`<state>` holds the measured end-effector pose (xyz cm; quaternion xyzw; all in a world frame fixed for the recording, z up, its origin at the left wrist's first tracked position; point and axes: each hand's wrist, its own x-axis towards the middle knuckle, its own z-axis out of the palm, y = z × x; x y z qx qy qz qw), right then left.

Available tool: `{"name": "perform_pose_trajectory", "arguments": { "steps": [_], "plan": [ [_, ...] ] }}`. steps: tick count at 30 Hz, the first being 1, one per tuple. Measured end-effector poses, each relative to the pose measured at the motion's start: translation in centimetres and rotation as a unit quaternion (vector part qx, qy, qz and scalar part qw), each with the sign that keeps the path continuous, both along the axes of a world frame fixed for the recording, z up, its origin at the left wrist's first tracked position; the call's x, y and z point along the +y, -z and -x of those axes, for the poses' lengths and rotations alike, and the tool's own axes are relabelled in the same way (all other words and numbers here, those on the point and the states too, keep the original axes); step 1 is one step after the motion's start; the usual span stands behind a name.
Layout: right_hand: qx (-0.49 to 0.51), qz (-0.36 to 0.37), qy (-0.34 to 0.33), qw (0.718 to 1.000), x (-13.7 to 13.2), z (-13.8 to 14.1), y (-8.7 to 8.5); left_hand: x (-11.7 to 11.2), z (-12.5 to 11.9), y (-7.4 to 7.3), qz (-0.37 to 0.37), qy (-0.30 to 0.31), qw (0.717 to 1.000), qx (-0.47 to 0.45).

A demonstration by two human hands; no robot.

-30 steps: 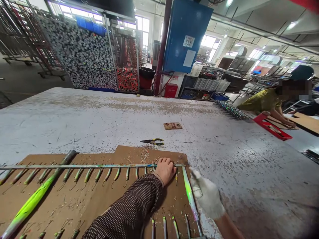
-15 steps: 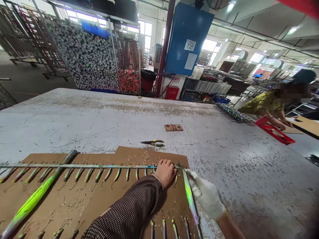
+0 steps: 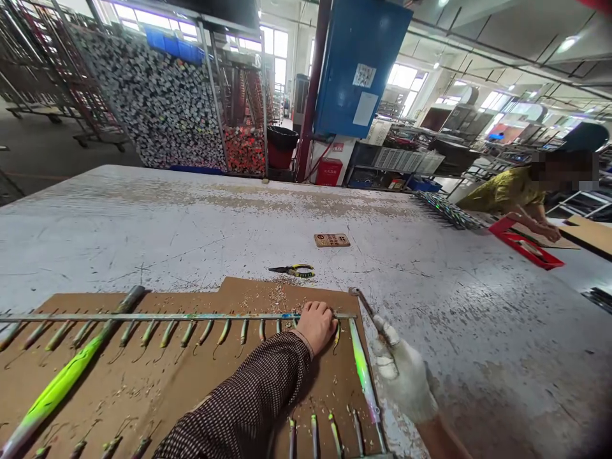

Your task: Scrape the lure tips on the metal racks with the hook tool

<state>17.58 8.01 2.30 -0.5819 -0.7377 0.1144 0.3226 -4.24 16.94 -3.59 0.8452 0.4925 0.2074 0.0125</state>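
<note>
Nearest to me, my left hand [image 3: 316, 326], bare, in a checked sleeve, is curled knuckles-up and pressing down on the long metal rod [image 3: 157, 316] near its right end; can't tell if the fingers actually wrap it. Small greenish lures [image 3: 167, 333] hang off that rod in a row, lying flat on the cardboard sheet [image 3: 201, 382]. My right hand [image 3: 403, 377], in a white glove, is closed around the handle of a thin metal tool [image 3: 363, 303], whose tip is lifted just above and right of the rod's end, not touching it. Between my hands a second painted rod [image 3: 366, 377] runs toward me, with more lures [image 3: 313, 433] at the bottom edge of the view. A bright green-yellow bar [image 3: 57, 389] lies diagonally on the cardboard's left part. Sawdust-like bits are scattered over the cardboard near my left hand. Just past the cardboard, on the worn grey table [image 3: 143, 229], lie yellow-handled pliers [image 3: 294, 271], and beyond them a small brown tag [image 3: 331, 240]. Far right, another person in a yellow top [image 3: 502, 191] leans over a red tray [image 3: 526, 247]. Behind the table stand racks [image 3: 157, 102] packed with small pieces and a blue cabinet [image 3: 358, 70].
</note>
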Motion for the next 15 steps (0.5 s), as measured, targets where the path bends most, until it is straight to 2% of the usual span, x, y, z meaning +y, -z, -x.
{"name": "perform_pose_trajectory", "arguments": {
  "steps": [3, 5, 8, 10, 13, 15],
  "plan": [
    [-0.074, 0.025, -0.039, 0.996, 0.26, 0.24, 0.28, -0.03, 0.00, -0.13, -0.002, -0.004, 1.000, -0.001],
    [-0.074, 0.024, -0.031, 0.996, 0.24, 0.13, 0.22, -0.04, 0.03, -0.22, -0.002, -0.001, 1.000, -0.001],
    [-0.043, -0.031, 0.001, 0.999, -0.05, -0.27, 0.16, -0.05, 0.10, -0.32, 0.001, 0.005, 1.000, -0.001],
    [-0.067, -0.048, -0.003, 0.997, -0.04, -0.31, 0.39, -0.04, 0.14, -0.33, 0.000, 0.004, 1.000, -0.005],
    [-0.144, -0.009, -0.036, 0.989, 0.32, -0.19, 0.76, -0.03, 0.14, -0.25, -0.002, 0.001, 1.000, -0.013],
    [-0.145, -0.004, -0.035, 0.989, 0.40, -0.31, 0.66, 0.00, 0.14, -0.18, -0.002, 0.002, 1.000, -0.013]
  ]
}}
